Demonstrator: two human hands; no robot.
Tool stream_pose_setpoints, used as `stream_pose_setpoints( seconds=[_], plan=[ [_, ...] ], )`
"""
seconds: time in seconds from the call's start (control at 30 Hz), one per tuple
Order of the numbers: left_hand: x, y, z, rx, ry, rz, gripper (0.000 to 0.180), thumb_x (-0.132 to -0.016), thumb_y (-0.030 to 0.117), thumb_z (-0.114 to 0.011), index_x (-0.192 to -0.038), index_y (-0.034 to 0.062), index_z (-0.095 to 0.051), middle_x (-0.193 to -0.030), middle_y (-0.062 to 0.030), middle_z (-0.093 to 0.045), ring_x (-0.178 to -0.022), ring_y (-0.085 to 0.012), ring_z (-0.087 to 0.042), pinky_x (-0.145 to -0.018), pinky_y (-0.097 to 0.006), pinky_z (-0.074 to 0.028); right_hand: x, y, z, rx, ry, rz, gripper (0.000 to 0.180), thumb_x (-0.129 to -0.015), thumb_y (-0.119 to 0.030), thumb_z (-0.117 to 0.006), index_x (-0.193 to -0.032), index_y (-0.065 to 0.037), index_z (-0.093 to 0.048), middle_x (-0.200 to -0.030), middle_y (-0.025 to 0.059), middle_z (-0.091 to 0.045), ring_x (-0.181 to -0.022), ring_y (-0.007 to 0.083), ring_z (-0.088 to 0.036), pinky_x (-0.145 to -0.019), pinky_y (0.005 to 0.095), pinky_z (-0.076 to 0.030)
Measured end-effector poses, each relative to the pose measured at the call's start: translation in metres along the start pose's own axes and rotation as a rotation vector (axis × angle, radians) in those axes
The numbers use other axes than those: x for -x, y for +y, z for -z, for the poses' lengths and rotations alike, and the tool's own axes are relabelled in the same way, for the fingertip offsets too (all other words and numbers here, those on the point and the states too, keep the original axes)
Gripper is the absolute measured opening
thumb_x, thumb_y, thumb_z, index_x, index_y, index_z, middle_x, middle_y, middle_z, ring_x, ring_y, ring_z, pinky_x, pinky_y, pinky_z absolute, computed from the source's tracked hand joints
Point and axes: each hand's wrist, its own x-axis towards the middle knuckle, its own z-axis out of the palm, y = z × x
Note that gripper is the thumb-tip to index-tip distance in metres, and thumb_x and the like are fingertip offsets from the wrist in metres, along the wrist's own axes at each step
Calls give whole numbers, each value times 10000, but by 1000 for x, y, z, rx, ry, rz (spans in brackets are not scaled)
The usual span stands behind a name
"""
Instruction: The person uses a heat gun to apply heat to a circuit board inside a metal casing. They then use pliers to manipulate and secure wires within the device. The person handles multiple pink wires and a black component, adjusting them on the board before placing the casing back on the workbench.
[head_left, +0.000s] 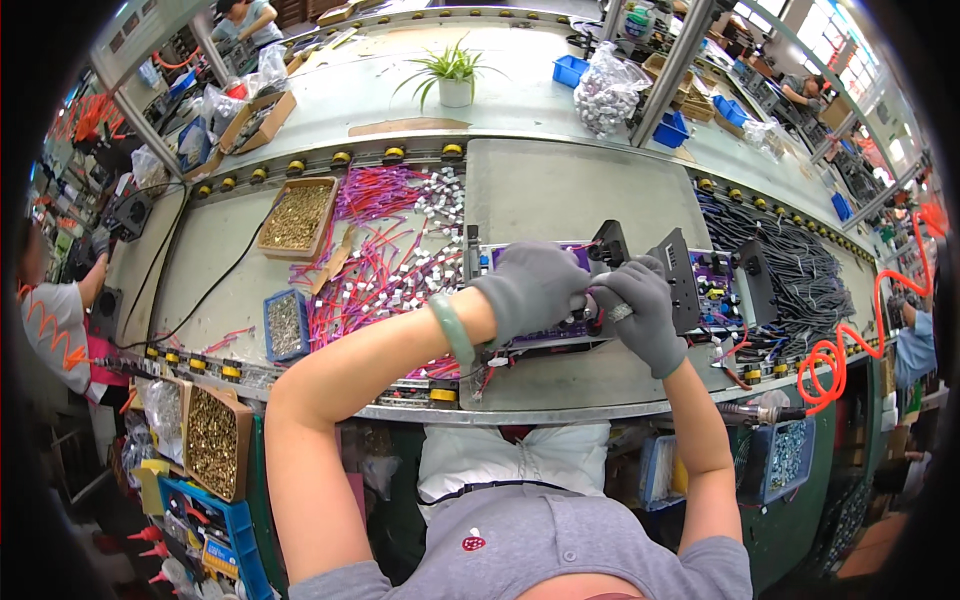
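Your left hand (532,290) and right hand (645,308), grey-gloved, meet over a purple circuit board (581,257), fingers bunched close; can't tell what, if anything, they pinch. Board sits mid-bench, in front of you, partly hidden by your hands. Second purple board (713,278) just right, beside a black panel (678,282). Red-purple wires (385,262) with white connectors lie left, black cables (785,268) right. Tray of brass-coloured parts (329,225) far left, blue bin (304,345) nearer you.

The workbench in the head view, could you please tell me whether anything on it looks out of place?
Mildly, yes: a few pink wires lie left of the small blue tray, apart from the main wire pile, so they look stray. Nothing looks clearly damaged.
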Motion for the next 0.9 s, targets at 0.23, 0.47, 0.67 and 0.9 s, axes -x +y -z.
stream_pose_setpoints(
  seconds=[0.23, 0.47, 0.67, 0.9],
  plan=[
    [49, -60, -8, 62, 287, 320, 334, -871, 338, -618, -1119, 122, -673, -1267, -136, -567, -1136, -309, -565, -1018, -417, -414, -35, 10, 3, 367, -356, 137, 101, -662, -112, -693, -716, -175, -636, -646, 7, -582, -746, 212, -599, -907, 368, -412],
    [51, -61, -36, 547, 479, 302, 273, -898, 215, -557, -1081, 52, -678, -1304, -173, -523, -1174, -319, -550, -966, -392, -476, -41, 21, -2, 356, -502, 237, 100, -666, -120, -687, -714, -179, -622, -701, 8, -594, -775, 206, -599, -912, 379, -408],
    [53, -63, -37, 650, 483, 307, 274, -879, 247, -598, -1085, 87, -680, -1277, -161, -555, -1197, -329, -518, -991, -400, -441, -39, 18, -5, 299, -445, 160, 123, -732, -157, -710, -699, -154, -592, -671, 8, -573, -734, 209, -586, -869, 387, -419],
    [55, -67, -36, 625, 555, 262, 245, -868, 171, -569, -1055, 54, -676, -1256, -185, -569, -1112, -322, -591, -934, -386, -483, -41, 17, -6, 290, -409, 125, 154, -743, -179, -723, -694, -148, -580, -637, 0, -541, -682, 204, -561, -848, 388, -420]
  ],
)
